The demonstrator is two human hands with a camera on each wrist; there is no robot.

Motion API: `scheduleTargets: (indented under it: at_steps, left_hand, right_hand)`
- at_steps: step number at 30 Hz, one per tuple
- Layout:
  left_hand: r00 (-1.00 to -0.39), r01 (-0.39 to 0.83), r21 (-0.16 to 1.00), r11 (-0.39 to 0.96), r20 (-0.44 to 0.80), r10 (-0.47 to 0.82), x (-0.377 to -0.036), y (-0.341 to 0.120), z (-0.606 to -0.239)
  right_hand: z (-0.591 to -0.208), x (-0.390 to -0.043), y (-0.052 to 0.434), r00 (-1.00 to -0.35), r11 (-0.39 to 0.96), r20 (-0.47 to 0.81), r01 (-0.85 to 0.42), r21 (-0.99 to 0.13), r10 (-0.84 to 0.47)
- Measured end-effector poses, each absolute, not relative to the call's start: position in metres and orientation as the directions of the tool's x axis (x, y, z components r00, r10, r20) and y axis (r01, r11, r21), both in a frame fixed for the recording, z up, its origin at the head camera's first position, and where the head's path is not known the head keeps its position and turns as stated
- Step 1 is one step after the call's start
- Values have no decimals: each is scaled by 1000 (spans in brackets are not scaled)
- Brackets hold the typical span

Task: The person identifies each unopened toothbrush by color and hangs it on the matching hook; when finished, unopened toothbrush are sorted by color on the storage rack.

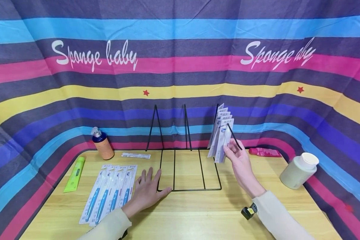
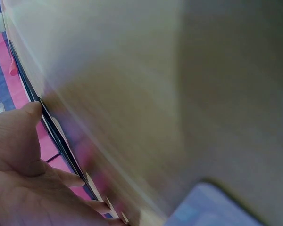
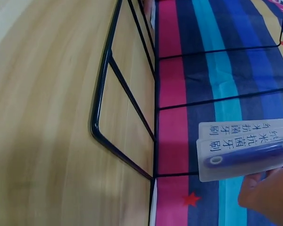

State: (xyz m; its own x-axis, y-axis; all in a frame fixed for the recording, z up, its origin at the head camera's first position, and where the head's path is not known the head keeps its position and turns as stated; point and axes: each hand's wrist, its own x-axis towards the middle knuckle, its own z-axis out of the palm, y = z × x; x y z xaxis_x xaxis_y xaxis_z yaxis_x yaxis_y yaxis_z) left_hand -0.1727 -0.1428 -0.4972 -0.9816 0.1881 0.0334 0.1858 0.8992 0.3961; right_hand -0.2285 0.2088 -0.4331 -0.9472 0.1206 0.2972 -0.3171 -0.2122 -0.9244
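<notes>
- The black wire rack (image 1: 188,168) stands at the middle of the worktop (image 1: 198,213), and everything here is placed from it.
- The right hand (image 1: 239,159) pinches a packaged toothbrush (image 1: 225,140) at the rack's right end, against a fan of like packs (image 1: 218,128) leaning there.
- The left hand (image 1: 147,191) lies flat, fingers straight and holding nothing, its thumb touching the rack's front left corner.
- Left of the rack, four toothbrush packs (image 1: 111,193) lie side by side, just beside the left hand.
- Further left lie a green tube (image 1: 75,174) and a pump bottle (image 1: 102,143).
- Right of the rack sit a white jar (image 1: 298,170) and a pink tube (image 1: 264,152).
</notes>
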Motion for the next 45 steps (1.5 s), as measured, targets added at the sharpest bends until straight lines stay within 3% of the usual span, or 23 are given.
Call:
scheduleTargets:
  at_steps: [4,9,13,17,21,23,27,30,35,40,45]
  left_hand:
    - [-982,183,394,900,31,186,-173,-143,-498]
    - [-981,187,396,899,35,188,-172,-143,-497]
    - [-981,189,392,900,36,190,-173,-143,-497]
    - [-981,191,391,900,37,192,-174,-143,-497]
    - [-979,202,405,892,51,198,-174,-143,-496]
    - [-975,220,413,884,75,207,-174,-143,-498]
    - [-973,231,432,872,83,217,-172,-144,-496]
    - [-970,241,443,863,92,224,-173,-146,-500]
    - [-963,267,444,855,112,243,-178,-148,-507]
    - [-970,232,453,861,45,237,-176,-150,-494]
    - [-970,213,491,845,-1,244,-173,-151,-487]
  right_hand:
    - [-435,-234,211,-952,-142,275,-293,-945,137]
    - [-440,-231,221,-966,39,241,-238,-971,97]
    - [-446,-220,230,-970,194,241,-229,-954,44]
    - [-449,-201,234,-982,245,189,-184,-952,-3]
    - [-449,-179,233,-987,267,96,-127,-955,-128]
    - [-451,-171,231,-967,304,84,-157,-940,-239]
    - [-459,-163,226,-887,381,81,-275,-883,-454]
    - [-469,-161,219,-844,448,79,-358,-819,-531]
    - [-480,-166,209,-825,591,27,-428,-684,-565]
    - [-487,-181,197,-817,696,-69,-440,-568,-572]
    - [-492,-196,186,-837,759,-60,-460,-461,-544]
